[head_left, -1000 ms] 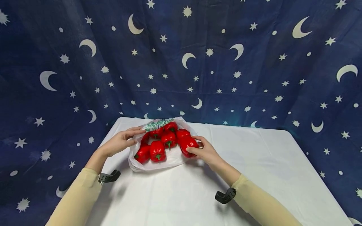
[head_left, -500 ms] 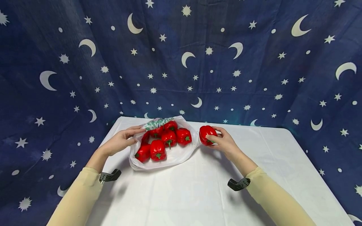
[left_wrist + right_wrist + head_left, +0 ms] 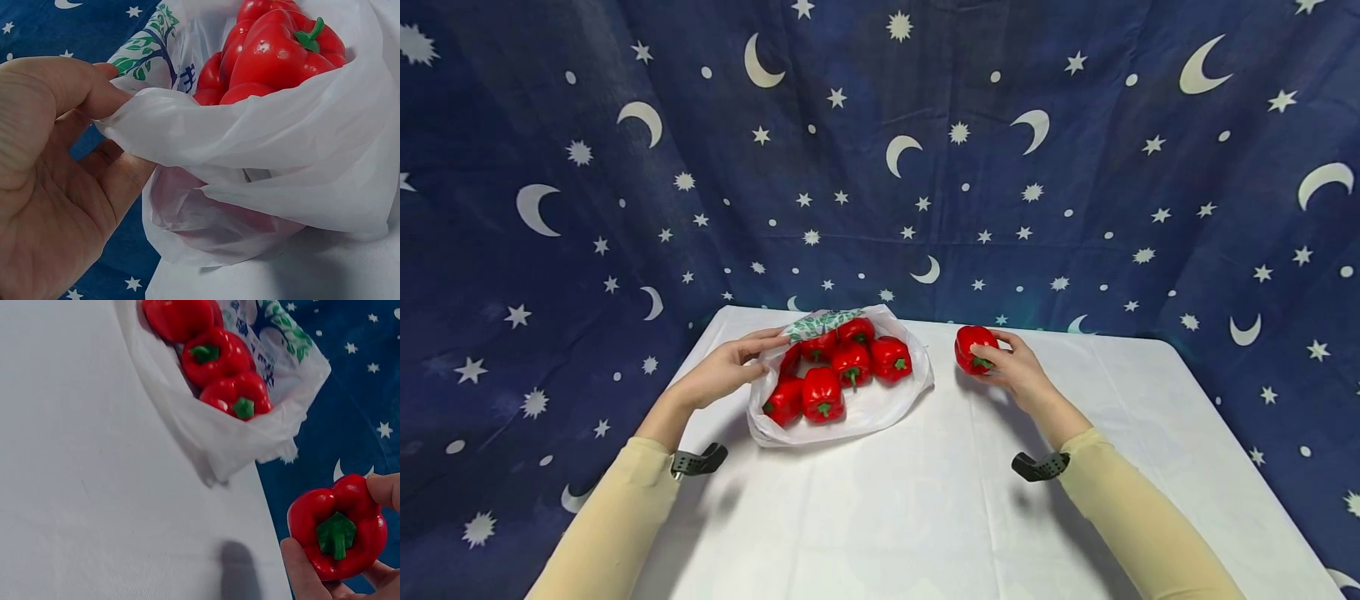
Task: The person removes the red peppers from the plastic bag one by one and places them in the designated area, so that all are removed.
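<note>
Head camera: we see a person at a white-covered table (image 3: 887, 517), a left hand (image 3: 726, 367) at the near-left rim of a white plastic bag (image 3: 880, 414) and a right hand (image 3: 1018, 367) gripping a red pepper (image 3: 972, 348) to the right of the bag and apart from it. We count seven peppers (image 3: 822, 395) showing inside the bag, which lies on its side with its mouth spread wide. Dark blue cloth (image 3: 850, 175) printed with pale moons and stars hangs behind; we note cream sleeves (image 3: 602, 525) on both arms and a black strap (image 3: 700, 459) at each wrist. Left wrist camera: we find the hand partly closed, the plastic rim pinched between thumb and fingers. Beyond the rim sit glossy peppers, one with its green stem upright, near a printed green-leaved tree (image 3: 147, 53); a reddish shape shows through the thin plastic below. Right wrist camera: we look at the held pepper's green stem (image 3: 337, 536), with thumb and fingers curled around its sides. Farther off, we see three peppers in the bag and, on the tabletop, a soft grey shadow (image 3: 239, 572).
</note>
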The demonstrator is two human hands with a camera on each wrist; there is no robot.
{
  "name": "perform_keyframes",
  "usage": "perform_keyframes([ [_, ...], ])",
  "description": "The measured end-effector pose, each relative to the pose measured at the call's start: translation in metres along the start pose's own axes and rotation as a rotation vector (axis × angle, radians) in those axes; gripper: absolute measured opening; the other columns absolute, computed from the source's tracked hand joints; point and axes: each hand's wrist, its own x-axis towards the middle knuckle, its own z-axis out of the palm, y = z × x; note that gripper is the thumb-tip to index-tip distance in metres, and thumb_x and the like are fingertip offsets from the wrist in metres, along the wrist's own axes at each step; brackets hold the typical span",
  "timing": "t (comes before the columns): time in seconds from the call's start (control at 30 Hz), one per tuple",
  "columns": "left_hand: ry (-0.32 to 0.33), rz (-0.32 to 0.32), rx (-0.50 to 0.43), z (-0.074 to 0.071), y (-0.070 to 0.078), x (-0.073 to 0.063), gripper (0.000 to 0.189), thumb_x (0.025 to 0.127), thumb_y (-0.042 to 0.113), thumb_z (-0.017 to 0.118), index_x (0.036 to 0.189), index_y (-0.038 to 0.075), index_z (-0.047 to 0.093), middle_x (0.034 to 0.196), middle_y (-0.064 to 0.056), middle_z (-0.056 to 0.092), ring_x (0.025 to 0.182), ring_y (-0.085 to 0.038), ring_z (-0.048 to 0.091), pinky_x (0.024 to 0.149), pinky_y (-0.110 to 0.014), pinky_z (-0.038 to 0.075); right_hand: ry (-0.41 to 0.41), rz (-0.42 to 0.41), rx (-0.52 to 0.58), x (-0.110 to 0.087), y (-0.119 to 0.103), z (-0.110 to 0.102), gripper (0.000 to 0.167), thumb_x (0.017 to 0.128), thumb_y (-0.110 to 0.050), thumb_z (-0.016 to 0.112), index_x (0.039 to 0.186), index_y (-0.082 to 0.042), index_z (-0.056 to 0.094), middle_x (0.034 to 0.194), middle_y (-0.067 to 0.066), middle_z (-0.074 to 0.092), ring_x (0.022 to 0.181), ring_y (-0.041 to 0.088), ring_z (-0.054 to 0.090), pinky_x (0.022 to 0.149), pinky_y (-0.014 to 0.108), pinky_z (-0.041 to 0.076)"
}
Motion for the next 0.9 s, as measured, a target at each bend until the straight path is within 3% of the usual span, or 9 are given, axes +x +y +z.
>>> perform_keyframes([
  [0.23, 0.0, -0.007, 0.03, 0.001, 0.003, 0.0, 0.048, 0.102, 0.003, 0.052, 0.148, 0.015, 0.057, 0.164, -0.006, 0.034, 0.152, -0.031, 0.026, 0.109, -0.034, 0.041, 0.041, 0.015, -0.011, 0.009, 0.003, -0.009, 0.086, 0.096, -0.022, 0.073, 0.162, -0.008, 0.019, 0.161, 0.019, 0.028, 0.133, 0.042, 0.047, 0.096, 0.046, 0.053],
  [0.43, -0.013, -0.007, -0.006, 0.001, 0.002, -0.002, 0.05, 0.101, 0.001, 0.054, 0.15, 0.012, 0.055, 0.166, -0.006, 0.03, 0.153, -0.032, 0.021, 0.114, -0.05, 0.032, 0.064, 0.023, -0.017, 0.017, 0.004, -0.012, 0.088, 0.095, -0.02, 0.073, 0.162, -0.009, 0.018, 0.162, 0.018, 0.027, 0.137, 0.041, 0.043, 0.098, 0.046, 0.052],
  [0.9, 0.012, 0.001, -0.016, 0.002, 0.0, -0.001, 0.052, 0.1, -0.002, 0.053, 0.151, 0.009, 0.052, 0.165, -0.011, 0.031, 0.152, -0.034, 0.024, 0.117, -0.052, 0.027, 0.099, 0.038, -0.035, 0.034, 0.017, -0.014, 0.088, 0.094, -0.017, 0.074, 0.163, -0.011, 0.02, 0.162, 0.019, 0.027, 0.133, 0.04, 0.047, 0.101, 0.048, 0.05],
])
